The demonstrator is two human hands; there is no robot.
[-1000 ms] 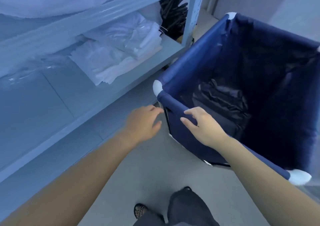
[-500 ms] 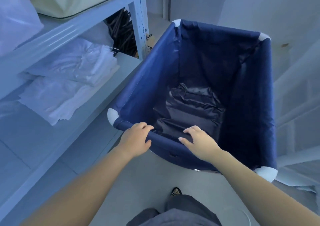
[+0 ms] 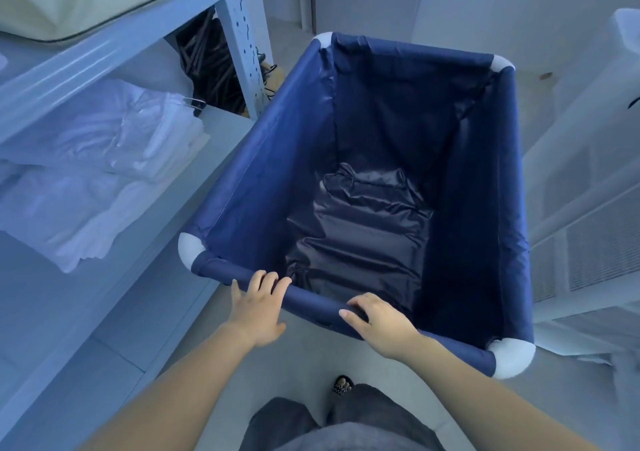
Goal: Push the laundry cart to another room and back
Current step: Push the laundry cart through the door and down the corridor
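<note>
Between the pale metal shelf rack (image 3: 242, 35) on my left and white slatted panels (image 3: 588, 253) on my right stands the navy fabric laundry cart with white corner caps (image 3: 263, 173), a dark crumpled sheet (image 3: 360, 232) lying in its bottom. My left hand (image 3: 258, 307) and right hand (image 3: 379, 322) both curl their fingers over its near rail, gripping it. Both sit left of the rail's middle, so I judge a hard shove could swing the cart toward the panels; overcorrecting could snag its left corner on the rack's upright. My sandalled foot (image 3: 341, 385) is close behind it.
</note>
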